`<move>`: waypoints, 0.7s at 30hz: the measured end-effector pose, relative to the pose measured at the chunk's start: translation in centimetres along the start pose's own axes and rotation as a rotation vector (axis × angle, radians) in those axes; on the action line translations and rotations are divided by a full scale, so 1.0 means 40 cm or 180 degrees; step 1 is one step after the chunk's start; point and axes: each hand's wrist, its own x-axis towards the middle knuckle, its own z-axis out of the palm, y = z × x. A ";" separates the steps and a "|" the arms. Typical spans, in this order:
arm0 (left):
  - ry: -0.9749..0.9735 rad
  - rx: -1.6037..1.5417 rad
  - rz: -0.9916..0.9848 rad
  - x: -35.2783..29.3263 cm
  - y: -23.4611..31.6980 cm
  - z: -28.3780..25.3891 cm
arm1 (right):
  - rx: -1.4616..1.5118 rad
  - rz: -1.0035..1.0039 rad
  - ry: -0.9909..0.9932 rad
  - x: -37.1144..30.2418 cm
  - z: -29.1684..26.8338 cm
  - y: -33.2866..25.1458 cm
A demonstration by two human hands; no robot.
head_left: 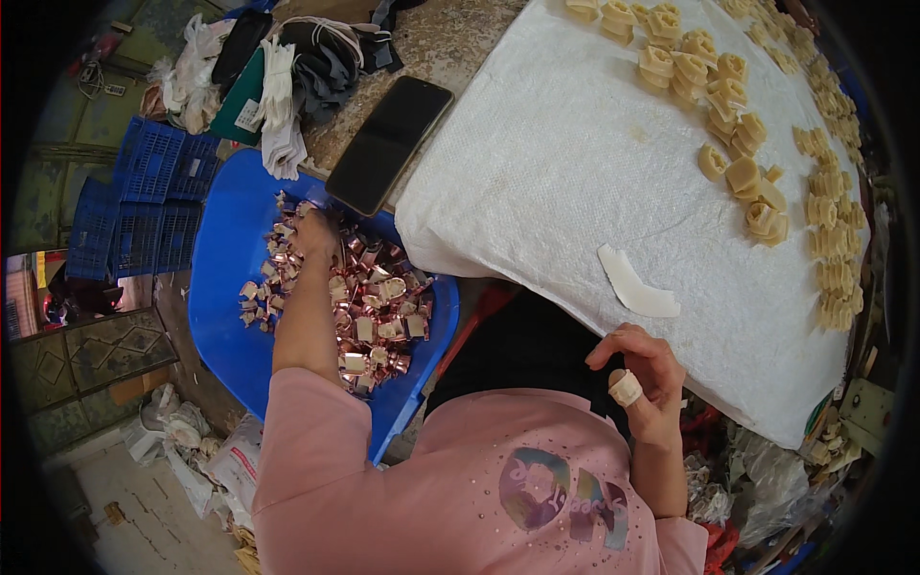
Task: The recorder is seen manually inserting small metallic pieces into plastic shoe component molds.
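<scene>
My left hand [314, 235] reaches down into a blue plastic tub [213, 278], at the far side of a pile of small shiny copper-coloured pieces with cream parts [379, 311]. Its fingers are dark and partly lost among the pieces, so what they touch is hard to make out. Near my lap, at the table's front edge, my right hand [652, 388] is raised with curved fingers apart from the thumb. The thumb wears a cream wrap [625, 388], and nothing shows between the fingers. A bent white strip [634, 286] lies on the white woven cloth [565, 163] just beyond this hand.
Cream ring-like pieces [690, 72] form a row across the cloth, with more rows [832, 230] at its right edge. A black phone [391, 144] lies beside the tub. Gloves [280, 96] and bags sit at the back left, near stacked blue crates [158, 192].
</scene>
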 end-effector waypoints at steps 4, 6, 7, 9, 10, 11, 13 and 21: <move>-0.0357 -0.0651 0.0204 0.065 -0.075 0.060 | 0.0017 0.0040 0.0047 -0.002 -0.002 0.003; -0.0360 -0.0731 0.0633 0.080 -0.100 0.059 | 0.0035 0.0087 0.0088 -0.006 -0.009 0.003; -0.0368 -0.0810 0.1066 0.084 -0.110 0.062 | -0.0016 0.0032 0.0084 -0.007 -0.012 0.001; -0.0106 -0.1183 0.0778 0.072 -0.100 0.059 | -0.0081 -0.0009 0.0100 -0.013 -0.022 -0.001; 0.0166 -0.1550 0.0478 0.065 -0.095 0.058 | -0.0121 -0.0048 0.0145 -0.016 -0.028 -0.002; 0.0179 -0.1545 0.0461 0.071 -0.111 0.063 | -0.0146 -0.0098 0.0167 -0.017 -0.032 -0.005; 0.0805 -0.1992 0.0064 0.084 -0.150 0.072 | -0.0104 -0.0137 0.0235 -0.017 -0.039 -0.013; 0.1241 -0.3607 -0.0106 0.003 -0.084 -0.018 | -0.2869 -0.0972 0.0516 0.014 -0.093 -0.024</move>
